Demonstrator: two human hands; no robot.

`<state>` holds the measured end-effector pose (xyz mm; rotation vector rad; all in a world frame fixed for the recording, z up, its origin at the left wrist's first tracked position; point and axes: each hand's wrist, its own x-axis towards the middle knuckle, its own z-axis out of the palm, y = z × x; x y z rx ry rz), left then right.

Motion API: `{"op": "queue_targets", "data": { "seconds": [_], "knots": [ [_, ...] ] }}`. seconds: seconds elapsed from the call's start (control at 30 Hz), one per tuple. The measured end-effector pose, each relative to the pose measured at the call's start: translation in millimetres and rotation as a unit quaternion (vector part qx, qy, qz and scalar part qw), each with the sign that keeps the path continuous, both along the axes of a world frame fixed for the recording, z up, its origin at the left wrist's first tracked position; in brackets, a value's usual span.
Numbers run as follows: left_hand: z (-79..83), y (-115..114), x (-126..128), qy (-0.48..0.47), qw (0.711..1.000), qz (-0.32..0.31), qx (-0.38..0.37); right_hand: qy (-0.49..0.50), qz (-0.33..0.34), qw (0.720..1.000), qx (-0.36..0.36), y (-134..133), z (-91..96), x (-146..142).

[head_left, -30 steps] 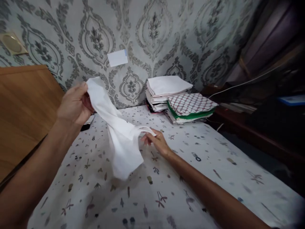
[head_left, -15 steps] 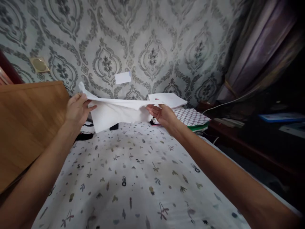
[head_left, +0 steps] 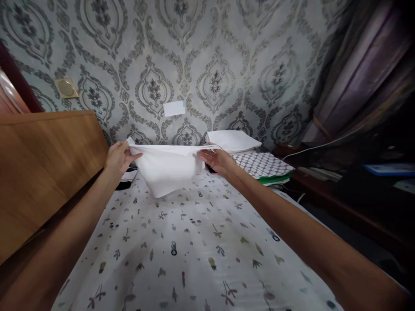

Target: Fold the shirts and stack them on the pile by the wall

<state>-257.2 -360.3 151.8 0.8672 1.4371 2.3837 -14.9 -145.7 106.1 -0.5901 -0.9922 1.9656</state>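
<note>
A white cloth hangs stretched between my two hands above the far part of the bed. My left hand pinches its left corner and my right hand pinches its right corner, both arms reaching forward. The top edge is pulled taut and level, and the rest sags down towards the patterned bed sheet.
A stack of folded cloths, with a red-dotted one beside it, sits at the far right of the bed. A wooden panel runs along the left. Dark items lie under the left hand. A patterned wall stands behind; dim furniture fills the right.
The cloth went from dangling diagonally to being stretched level between both hands. Both hands then moved farther forward and slightly lower, and the view tilted up.
</note>
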Motion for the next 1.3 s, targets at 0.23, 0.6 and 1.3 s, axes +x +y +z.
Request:
{"op": "queue_targets", "data": {
  "seconds": [0.23, 0.6, 1.3],
  "knots": [
    [-40.6, -74.5, 37.2, 0.271, 0.952, 0.03, -0.137, -0.058, 0.012, 0.984, 0.17, -31.3, -55.2, 67.7],
    [-121.1, -125.3, 47.4, 0.381, 0.741, -0.203, -0.515, -0.445, 0.164, 0.715, 0.513, -19.6, -145.3, 158.4],
    [-189.7, -10.0, -85.3, 0.225, 0.814, 0.032, -0.535, -0.651, -0.013, 0.589, 0.479, 7.2, -161.2, 49.0]
  ]
}}
